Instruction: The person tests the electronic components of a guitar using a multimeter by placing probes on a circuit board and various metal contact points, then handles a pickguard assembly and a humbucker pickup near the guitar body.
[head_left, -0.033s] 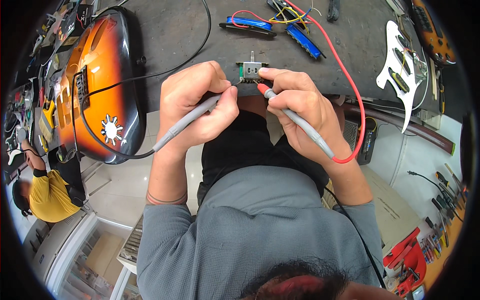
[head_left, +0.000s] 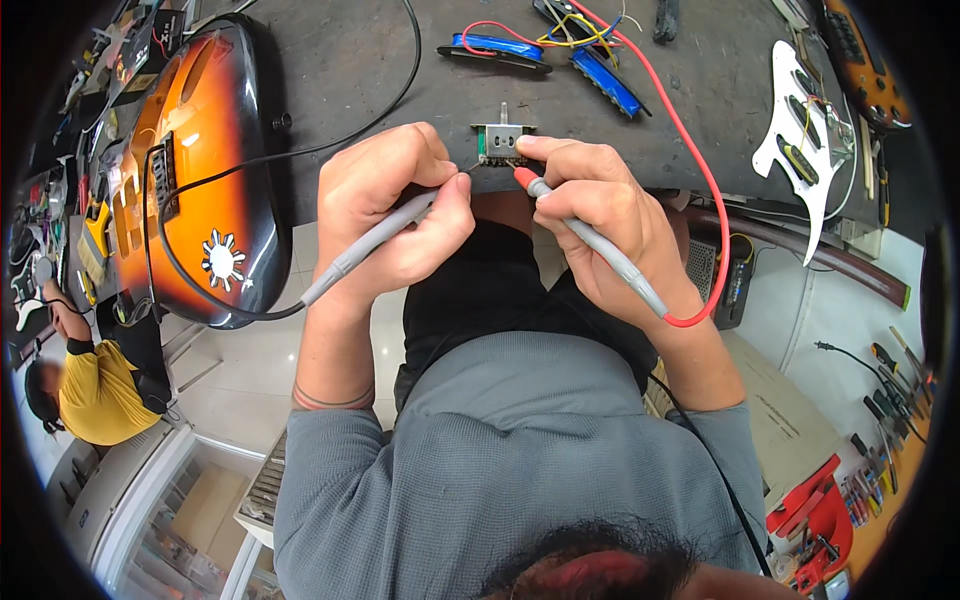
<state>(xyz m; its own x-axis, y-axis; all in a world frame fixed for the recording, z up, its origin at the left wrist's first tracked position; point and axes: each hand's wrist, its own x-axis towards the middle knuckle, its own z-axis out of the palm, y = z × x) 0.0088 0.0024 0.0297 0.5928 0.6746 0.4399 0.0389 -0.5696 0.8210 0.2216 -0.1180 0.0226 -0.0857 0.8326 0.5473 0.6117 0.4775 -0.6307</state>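
A small metal switch with a green board (head_left: 503,140) sits at the near edge of the dark workbench (head_left: 340,80). My left hand (head_left: 395,215) grips a grey test probe (head_left: 370,245) on a black wire, its tip pointing at the switch's left side. My right hand (head_left: 600,215) holds a grey probe with a red tip (head_left: 600,250) on a red wire. That tip touches the underside of the switch, and the right hand's fingertips rest on the switch itself.
A sunburst guitar body (head_left: 200,170) lies on the bench at left. Two blue pickups (head_left: 495,48) with coloured wires lie at the back, a white pickguard (head_left: 800,130) at right. A person in a yellow shirt (head_left: 95,395) sits lower left. Hand tools (head_left: 880,440) lie lower right.
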